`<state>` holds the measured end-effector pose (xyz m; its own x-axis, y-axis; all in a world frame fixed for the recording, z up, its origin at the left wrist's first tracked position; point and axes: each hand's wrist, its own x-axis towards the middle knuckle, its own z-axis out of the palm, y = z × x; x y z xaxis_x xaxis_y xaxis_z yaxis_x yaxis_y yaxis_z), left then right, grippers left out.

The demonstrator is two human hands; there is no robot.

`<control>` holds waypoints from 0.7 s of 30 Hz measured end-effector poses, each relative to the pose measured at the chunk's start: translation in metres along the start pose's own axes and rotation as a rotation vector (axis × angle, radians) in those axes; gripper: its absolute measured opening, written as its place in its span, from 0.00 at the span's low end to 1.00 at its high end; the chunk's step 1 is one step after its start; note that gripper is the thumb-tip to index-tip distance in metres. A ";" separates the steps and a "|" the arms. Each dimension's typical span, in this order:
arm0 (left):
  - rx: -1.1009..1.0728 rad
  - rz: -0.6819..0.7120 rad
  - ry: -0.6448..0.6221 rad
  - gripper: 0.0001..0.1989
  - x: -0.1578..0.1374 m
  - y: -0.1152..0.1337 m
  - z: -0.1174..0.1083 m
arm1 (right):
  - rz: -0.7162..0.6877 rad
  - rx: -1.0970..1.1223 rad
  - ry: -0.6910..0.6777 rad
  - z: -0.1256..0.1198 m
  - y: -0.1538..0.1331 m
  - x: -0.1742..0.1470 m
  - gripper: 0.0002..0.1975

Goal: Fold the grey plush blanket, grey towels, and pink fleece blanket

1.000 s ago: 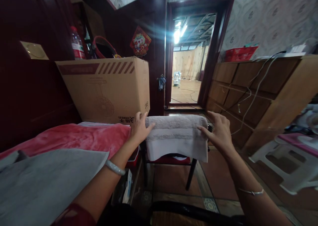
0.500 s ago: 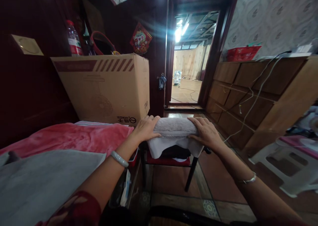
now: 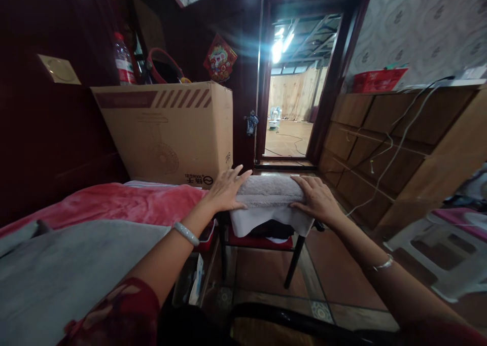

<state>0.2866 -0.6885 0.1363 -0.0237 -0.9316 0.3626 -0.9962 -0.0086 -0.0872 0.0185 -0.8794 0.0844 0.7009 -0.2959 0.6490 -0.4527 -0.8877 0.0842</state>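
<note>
A folded grey towel [image 3: 271, 191] with a thick, fluffy surface lies across the chair in front of me, with white cloth [image 3: 243, 221] hanging below it and something black underneath. At its left end is my left hand [image 3: 225, 189], its fingers spread and lifted while the thumb rests near the front side. My right hand [image 3: 317, 199] grips the right end, thumb in front and fingers over the top. The chair [image 3: 262, 240] has a red seat and dark metal legs.
A large cardboard box [image 3: 163, 138] stands at the left behind a pink blanket [image 3: 152, 201] and a grey cloth [image 3: 87, 265]. Wooden drawers [image 3: 384, 133] with loose cables line the right, near a white plastic stool [image 3: 449, 254]. Beyond is an open doorway [image 3: 291, 133].
My left hand's fingers have lifted and spread from the towel's left end. My right hand stays on the other end. The whole view has shifted slightly.
</note>
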 end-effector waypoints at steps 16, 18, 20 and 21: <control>-0.021 -0.137 0.020 0.55 -0.027 0.008 0.009 | -0.013 -0.006 -0.012 0.001 0.000 0.000 0.38; -0.044 -0.147 0.044 0.54 -0.041 0.010 0.007 | -0.013 -0.010 -0.012 0.002 0.001 0.000 0.40; -0.073 -0.139 0.084 0.50 -0.058 0.014 0.005 | -0.011 -0.025 -0.010 0.001 0.001 -0.001 0.43; -0.097 -0.138 0.108 0.45 -0.068 0.017 0.004 | -0.012 -0.035 -0.002 0.000 0.001 -0.002 0.43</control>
<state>0.2712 -0.6265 0.1069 0.1095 -0.8795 0.4631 -0.9940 -0.0932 0.0579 0.0171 -0.8794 0.0834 0.7075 -0.2863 0.6461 -0.4634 -0.8782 0.1183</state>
